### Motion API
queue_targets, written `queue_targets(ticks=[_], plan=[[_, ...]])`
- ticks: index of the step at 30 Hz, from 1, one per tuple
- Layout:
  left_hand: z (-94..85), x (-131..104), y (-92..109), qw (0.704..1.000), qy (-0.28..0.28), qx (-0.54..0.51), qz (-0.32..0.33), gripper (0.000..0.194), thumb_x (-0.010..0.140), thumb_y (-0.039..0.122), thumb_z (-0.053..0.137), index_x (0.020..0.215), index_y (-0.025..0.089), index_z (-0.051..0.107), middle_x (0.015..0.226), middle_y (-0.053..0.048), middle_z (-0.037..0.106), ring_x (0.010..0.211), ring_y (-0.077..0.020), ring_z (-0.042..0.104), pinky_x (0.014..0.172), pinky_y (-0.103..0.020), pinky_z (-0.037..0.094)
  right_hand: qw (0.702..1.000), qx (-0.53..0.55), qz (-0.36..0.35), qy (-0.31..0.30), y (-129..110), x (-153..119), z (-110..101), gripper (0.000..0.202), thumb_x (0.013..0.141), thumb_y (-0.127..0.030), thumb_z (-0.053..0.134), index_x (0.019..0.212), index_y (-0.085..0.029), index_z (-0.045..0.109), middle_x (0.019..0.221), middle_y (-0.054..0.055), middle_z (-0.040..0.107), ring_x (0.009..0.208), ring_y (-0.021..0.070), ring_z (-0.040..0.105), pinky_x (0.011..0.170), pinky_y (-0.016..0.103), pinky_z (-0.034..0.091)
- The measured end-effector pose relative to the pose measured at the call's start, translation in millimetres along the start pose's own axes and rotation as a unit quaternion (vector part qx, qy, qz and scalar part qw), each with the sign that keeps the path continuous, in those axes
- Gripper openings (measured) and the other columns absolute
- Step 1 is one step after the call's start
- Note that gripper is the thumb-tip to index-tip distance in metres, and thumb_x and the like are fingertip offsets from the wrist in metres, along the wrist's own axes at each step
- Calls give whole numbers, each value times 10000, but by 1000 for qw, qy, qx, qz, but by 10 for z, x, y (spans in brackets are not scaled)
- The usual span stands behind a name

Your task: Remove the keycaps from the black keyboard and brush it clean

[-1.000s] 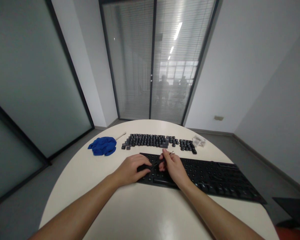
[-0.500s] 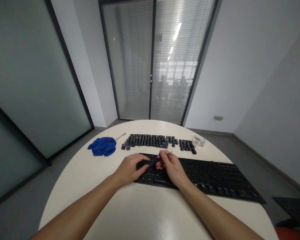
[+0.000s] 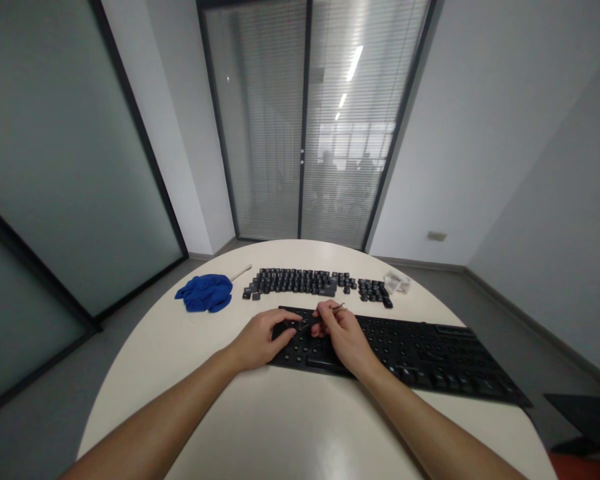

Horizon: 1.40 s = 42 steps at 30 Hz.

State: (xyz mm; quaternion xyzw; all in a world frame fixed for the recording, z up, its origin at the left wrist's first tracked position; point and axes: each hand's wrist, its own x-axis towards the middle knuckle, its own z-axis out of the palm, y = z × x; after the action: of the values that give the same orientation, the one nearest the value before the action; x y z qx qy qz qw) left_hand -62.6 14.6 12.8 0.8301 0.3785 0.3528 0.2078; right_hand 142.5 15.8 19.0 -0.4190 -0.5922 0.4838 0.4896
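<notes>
I pinched a thin dark stick (image 3: 339,307) in my right hand (image 3: 344,335) over the keyboard (image 3: 415,347), seemingly poking it, which needed care, but couldn't tell if my half-curled left hand (image 3: 258,339) held anything.

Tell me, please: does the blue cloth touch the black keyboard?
Apart. The head view shows pale tabletop between the blue cloth and the black keyboard.

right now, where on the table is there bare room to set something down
Bare: the white tabletop between the forearms, nearer than the keyboard; also between the blue cloth and left forearm. Crowded: the middle, with keycaps beyond the keyboard and both hands at its left part.
</notes>
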Motion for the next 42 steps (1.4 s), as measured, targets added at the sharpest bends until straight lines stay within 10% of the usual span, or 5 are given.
queue_targets(ticks=[26, 42], plan=[[38, 41, -76, 997, 37, 36, -52, 137, 896, 260, 617, 1023, 239, 665, 950, -4, 699, 907, -185, 642, 855, -319, 483, 980, -180, -86, -2, 31, -66, 27, 263, 934, -441, 524, 958, -197, 620, 712, 6, 643, 669, 168, 601, 651, 271, 436], [5, 40, -1, 991, 60, 90, 73, 121, 933, 276, 585, 1018, 214, 645, 993, -46, 697, 933, -191, 634, 849, -339, 505, 998, -42, -20, -30, 57, 19, 1, 374, 858, -481, 625, 1027, -150, 667, 888, 85, 737, 794, 210, 691, 789, 358, 525]])
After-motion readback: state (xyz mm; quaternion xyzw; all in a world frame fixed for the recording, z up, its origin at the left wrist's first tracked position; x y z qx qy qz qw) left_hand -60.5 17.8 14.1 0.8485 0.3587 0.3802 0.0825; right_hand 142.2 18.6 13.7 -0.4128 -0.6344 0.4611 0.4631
